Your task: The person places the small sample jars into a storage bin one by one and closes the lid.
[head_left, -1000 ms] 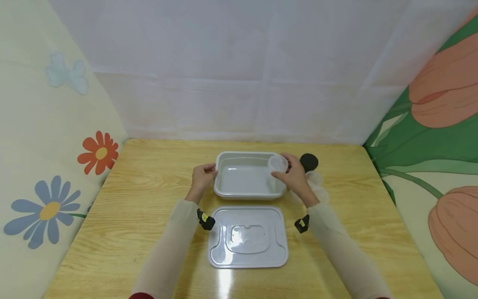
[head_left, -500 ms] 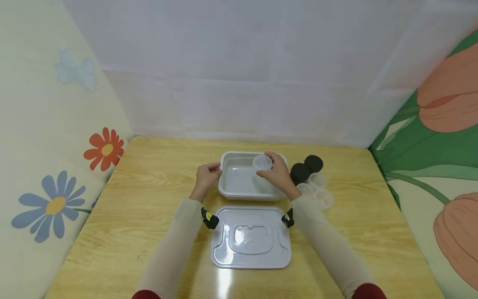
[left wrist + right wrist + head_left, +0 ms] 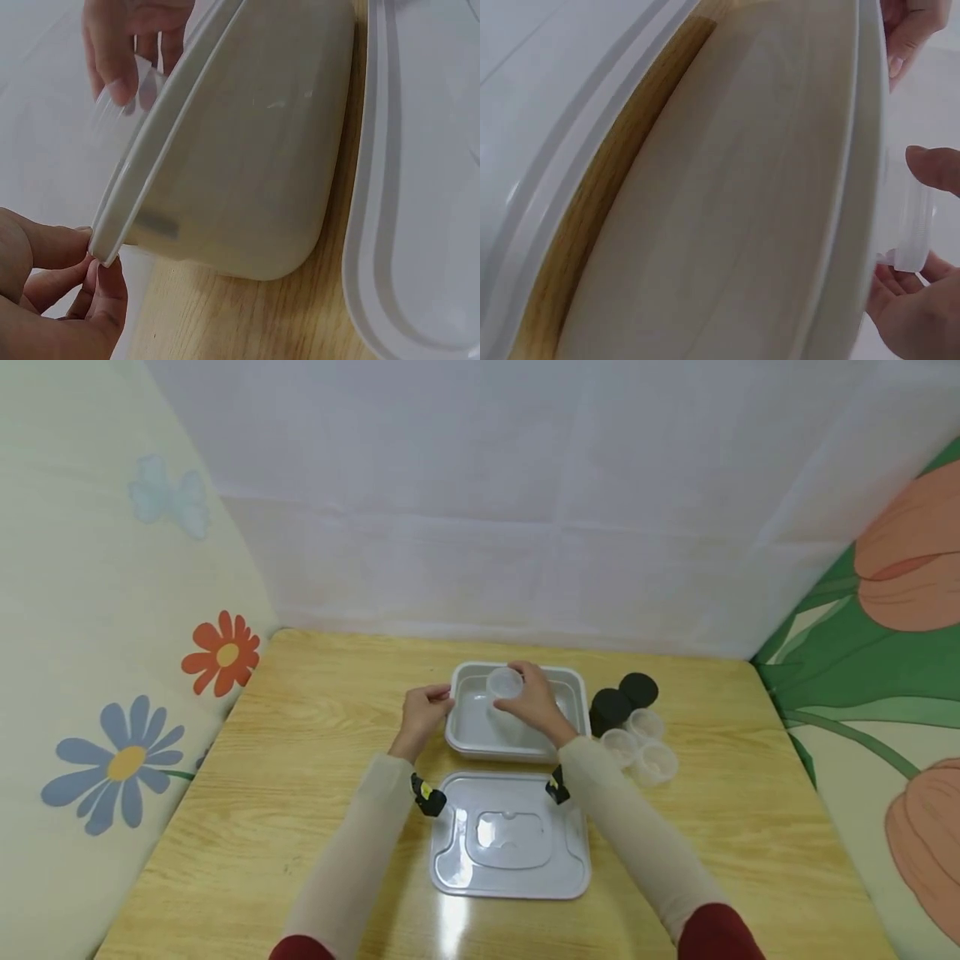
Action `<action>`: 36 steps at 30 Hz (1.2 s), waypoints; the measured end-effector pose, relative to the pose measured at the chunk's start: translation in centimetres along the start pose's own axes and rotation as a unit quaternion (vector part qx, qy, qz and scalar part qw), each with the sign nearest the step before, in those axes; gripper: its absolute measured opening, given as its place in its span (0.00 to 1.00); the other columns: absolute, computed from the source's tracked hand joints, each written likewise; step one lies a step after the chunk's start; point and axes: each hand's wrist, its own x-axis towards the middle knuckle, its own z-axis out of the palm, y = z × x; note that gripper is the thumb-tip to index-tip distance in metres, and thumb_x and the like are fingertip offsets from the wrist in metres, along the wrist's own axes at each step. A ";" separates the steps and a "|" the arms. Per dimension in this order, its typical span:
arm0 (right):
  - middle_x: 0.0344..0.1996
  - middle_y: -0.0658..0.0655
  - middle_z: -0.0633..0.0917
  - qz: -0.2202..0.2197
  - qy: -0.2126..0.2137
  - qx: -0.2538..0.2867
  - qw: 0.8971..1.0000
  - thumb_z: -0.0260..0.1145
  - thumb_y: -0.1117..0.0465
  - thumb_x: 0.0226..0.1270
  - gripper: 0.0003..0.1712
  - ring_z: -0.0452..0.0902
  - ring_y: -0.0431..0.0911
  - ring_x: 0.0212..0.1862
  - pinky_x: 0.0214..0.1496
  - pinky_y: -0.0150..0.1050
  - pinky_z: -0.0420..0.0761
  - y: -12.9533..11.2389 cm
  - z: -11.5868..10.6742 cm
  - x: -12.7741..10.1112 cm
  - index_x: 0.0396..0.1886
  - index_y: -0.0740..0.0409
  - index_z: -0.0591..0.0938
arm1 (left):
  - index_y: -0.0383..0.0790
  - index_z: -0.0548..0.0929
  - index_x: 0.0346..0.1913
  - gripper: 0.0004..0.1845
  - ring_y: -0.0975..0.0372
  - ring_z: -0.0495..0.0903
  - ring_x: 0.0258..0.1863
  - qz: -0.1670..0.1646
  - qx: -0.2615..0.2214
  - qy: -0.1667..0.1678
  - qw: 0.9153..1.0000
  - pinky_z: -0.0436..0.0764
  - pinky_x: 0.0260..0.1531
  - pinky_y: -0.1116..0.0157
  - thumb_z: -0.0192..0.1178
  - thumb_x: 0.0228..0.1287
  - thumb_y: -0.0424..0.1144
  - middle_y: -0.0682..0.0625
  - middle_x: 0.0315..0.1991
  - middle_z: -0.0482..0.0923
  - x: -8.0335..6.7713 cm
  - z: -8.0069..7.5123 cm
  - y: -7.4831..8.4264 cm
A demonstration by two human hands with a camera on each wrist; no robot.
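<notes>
One clear round plastic cup (image 3: 505,682) over smooth rectangular tray (image 3: 480,742).

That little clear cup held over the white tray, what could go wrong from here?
The small clear cup is held only by the fingertips of the right hand above the white tray, so it might slip and bounce out. The left hand merely pinches the tray's rim, so the light tray could tip or slide. The right forearm hangs over the lid and could nudge it.

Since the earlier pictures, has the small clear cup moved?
Yes. The small clear cup, held by the right hand, moved leftward across the white tray, from its right corner.
</notes>
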 end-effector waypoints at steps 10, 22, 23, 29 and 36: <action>0.58 0.66 0.74 -0.010 -0.034 -0.024 0.999 0.76 0.63 0.46 0.41 0.69 0.57 0.60 0.67 0.47 0.68 -0.9 1.6 1.8 0.61 0.67 0.70 | 0.28 0.79 0.54 0.18 0.57 0.77 0.43 -0.007 0.000 -0.012 1.000 0.77 0.38 0.74 0.59 0.60 0.26 0.35 0.48 0.80 0.0 0.0 0.1; 0.56 0.66 0.75 0.011 -0.061 -0.034 0.998 0.76 0.65 0.47 0.40 0.70 0.57 0.59 0.65 0.47 0.70 -1.2 3.3 2.0 0.60 0.68 0.70 | 0.27 0.81 0.52 0.17 0.57 0.79 0.40 0.006 0.000 -0.010 1.000 0.81 0.40 0.69 0.59 0.59 0.25 0.36 0.44 0.82 0.2 0.1 0.1; 0.57 0.66 0.75 0.012 -0.062 -0.035 0.997 0.75 0.65 0.47 0.40 0.69 0.57 0.59 0.65 0.47 0.69 -1.1 3.4 2.0 0.61 0.68 0.70 | 0.27 0.81 0.51 0.17 0.57 0.79 0.40 0.007 -0.002 -0.011 1.000 0.82 0.41 0.67 0.59 0.58 0.25 0.36 0.43 0.82 0.3 0.1 0.0; 0.60 0.66 0.73 0.018 -0.070 -0.028 0.997 0.75 0.65 0.48 0.41 0.67 0.57 0.63 0.68 0.47 0.67 -0.8 4.1 1.9 0.63 0.68 0.68 | 0.29 0.83 0.50 0.16 0.58 0.80 0.38 0.017 -0.015 -0.010 1.000 0.82 0.40 0.67 0.60 0.56 0.25 0.38 0.40 0.83 0.5 0.0 -0.6; 0.60 0.66 0.72 0.016 -0.065 -0.029 0.997 0.76 0.65 0.48 0.41 0.66 0.57 0.63 0.69 0.47 0.66 -0.6 4.6 2.0 0.62 0.67 0.69 | 0.25 0.80 0.51 0.16 0.60 0.78 0.38 0.010 -0.002 -0.001 1.000 0.77 0.35 0.76 0.59 0.58 0.24 0.33 0.45 0.81 -0.3 -0.2 0.3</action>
